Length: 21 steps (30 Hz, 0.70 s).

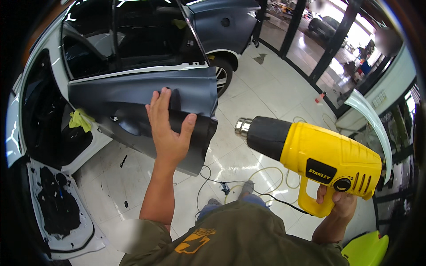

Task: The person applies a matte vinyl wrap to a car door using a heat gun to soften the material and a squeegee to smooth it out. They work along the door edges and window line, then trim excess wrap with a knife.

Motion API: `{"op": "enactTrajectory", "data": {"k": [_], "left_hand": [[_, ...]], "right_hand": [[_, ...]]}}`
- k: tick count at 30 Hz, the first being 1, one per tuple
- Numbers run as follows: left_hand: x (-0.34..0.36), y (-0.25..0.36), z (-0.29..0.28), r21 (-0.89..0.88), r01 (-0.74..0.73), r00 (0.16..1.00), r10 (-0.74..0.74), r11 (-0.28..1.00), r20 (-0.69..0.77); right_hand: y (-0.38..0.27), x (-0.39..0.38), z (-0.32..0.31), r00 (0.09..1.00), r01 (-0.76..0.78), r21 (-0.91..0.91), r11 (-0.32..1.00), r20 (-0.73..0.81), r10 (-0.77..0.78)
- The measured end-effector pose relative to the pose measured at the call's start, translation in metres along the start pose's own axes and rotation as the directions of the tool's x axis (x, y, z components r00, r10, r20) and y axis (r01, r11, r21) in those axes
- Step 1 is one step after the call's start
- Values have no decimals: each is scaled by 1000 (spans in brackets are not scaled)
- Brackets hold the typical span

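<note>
A yellow and black heat gun (333, 146) is held in my right hand (344, 204), whose fingers wrap round its handle. Its metal nozzle points left toward the car door (133, 86), with a gap between them. The door's outer face is matte dark grey and bends downward into a darker lower part. My left hand (168, 128) reaches over that face, its fingers stretched out and the thumb apart, holding nothing. Whether the palm touches the surface I cannot tell. A yellow-green cloth (80, 120) hangs by the door's left edge.
Behind the door is the car's dark grey rear body (224, 26) with a wheel (222, 75). An open white door (66, 213) stands lower left. A cable (284, 202) and a pale hose (279, 170) loop across the tiled floor (266, 84). At right rises a curved pale strip (375, 126).
</note>
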State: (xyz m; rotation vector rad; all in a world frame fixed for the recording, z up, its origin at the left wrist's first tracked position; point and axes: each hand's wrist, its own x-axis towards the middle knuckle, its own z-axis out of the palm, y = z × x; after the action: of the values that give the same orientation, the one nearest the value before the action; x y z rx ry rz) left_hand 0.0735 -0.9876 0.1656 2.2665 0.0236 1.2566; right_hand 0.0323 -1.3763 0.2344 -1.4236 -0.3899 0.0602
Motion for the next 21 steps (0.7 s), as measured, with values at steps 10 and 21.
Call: {"op": "enactTrajectory", "data": {"k": [10,21], "left_hand": [[-4,1,0,13,48,999,-48,999,-7],[0,7,-2,150,11,999,-17,989,42]], "right_hand": [[63,24,-14,938,-347,-78,935,-45,344],[494,-42,16,622,-644,-626,440,-94,777]]}}
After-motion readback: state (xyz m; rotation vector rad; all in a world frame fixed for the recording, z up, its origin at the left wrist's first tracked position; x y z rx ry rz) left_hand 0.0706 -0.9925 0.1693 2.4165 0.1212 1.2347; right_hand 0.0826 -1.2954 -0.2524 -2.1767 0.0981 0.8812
